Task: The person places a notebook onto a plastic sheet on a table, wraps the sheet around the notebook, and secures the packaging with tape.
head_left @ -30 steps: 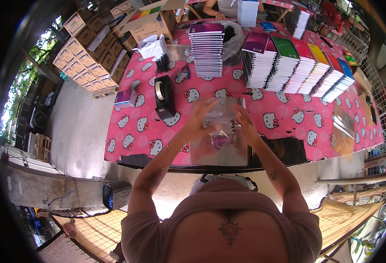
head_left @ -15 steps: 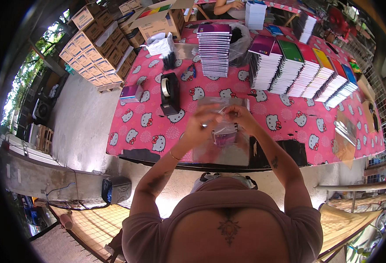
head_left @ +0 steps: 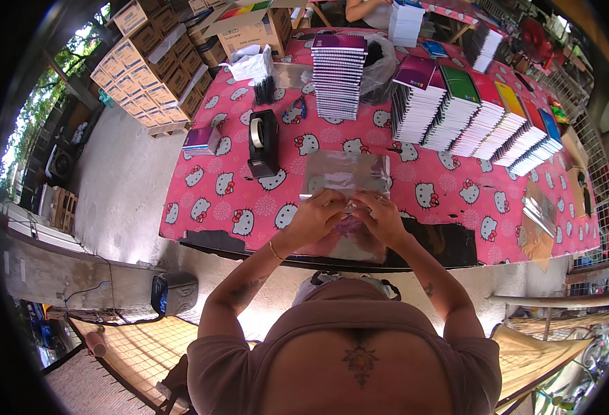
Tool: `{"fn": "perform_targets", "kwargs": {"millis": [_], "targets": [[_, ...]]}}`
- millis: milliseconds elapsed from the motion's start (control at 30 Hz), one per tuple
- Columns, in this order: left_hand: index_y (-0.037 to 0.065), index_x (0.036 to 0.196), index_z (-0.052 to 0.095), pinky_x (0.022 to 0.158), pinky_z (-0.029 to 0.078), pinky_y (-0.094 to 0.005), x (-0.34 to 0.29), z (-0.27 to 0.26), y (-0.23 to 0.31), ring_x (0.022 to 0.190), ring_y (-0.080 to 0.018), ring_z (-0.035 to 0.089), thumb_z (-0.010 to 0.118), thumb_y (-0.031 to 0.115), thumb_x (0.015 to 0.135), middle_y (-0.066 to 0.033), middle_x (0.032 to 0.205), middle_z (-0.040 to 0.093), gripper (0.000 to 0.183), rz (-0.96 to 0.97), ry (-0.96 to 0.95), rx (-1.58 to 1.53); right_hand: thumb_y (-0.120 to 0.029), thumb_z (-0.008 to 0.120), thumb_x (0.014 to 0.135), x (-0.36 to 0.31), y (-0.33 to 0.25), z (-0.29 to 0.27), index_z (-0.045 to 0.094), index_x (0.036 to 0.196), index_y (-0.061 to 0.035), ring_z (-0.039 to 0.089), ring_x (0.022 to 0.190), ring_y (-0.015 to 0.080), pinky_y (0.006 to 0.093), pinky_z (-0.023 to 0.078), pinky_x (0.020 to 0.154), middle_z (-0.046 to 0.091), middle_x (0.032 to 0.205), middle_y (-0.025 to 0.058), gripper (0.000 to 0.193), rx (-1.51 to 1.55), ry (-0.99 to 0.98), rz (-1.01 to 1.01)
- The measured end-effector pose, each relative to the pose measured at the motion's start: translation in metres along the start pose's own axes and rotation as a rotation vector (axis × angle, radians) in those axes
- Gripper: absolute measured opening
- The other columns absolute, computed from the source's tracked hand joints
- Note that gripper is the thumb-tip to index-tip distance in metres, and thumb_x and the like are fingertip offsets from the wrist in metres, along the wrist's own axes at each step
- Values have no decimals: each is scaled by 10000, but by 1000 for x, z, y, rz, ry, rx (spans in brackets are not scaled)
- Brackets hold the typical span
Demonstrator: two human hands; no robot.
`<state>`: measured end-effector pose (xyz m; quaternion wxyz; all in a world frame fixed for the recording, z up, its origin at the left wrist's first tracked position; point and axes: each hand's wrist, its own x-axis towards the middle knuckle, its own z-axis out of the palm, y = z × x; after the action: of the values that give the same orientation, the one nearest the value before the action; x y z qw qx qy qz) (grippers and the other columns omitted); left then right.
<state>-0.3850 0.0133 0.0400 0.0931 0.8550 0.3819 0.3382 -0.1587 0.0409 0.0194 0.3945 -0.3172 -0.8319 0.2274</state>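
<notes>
My left hand (head_left: 318, 216) and my right hand (head_left: 380, 217) meet above the near edge of the table. Their fingers are bent and pinched together on a clear plastic sleeve (head_left: 349, 199). Something purple, which looks like a small notebook, shows through the plastic (head_left: 344, 227) just under my fingertips; my hands cover much of it. A flat, shiny clear sheet (head_left: 346, 166) lies beneath and beyond them. To the left stands a black tape dispenser (head_left: 265, 149) with a pale roll of tape.
Beyond my hands rises a tall stack of spiral notebooks (head_left: 339, 79). Several colour-sorted stacks, one green-topped (head_left: 458, 83), stand at right. A short notebook pile (head_left: 202, 140) sits at left. Cartons (head_left: 149, 72) are piled on the floor; another person's arm (head_left: 363, 10) shows at the far side.
Both hands have come down and closer together onto the plastic. My left hand's raised, blurred fingers are now pinched on it, and the purple item is more covered.
</notes>
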Motion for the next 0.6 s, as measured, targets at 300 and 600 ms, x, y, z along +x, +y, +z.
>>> {"fn": "perform_targets", "kwargs": {"millis": [300, 600], "targets": [[44, 1134, 579, 680, 520, -384, 41, -5, 5, 800, -295, 646, 784, 117, 762, -135, 943, 663, 431, -283, -83, 123, -115, 778, 818, 20, -19, -3, 539, 1265, -53, 644, 1023, 271, 391, 502, 881, 640, 1114, 162, 511, -68, 36, 195], [21, 1209, 587, 726, 510, -289, 9, 30, -87, 829, -120, 604, 811, 106, 799, -36, 965, 659, 475, -595, 118, -735, -93, 784, 823, 16, 29, 9, 581, 1205, -55, 571, 1010, 112, 282, 474, 875, 619, 1111, 24, 434, 593, 8, 611]]}}
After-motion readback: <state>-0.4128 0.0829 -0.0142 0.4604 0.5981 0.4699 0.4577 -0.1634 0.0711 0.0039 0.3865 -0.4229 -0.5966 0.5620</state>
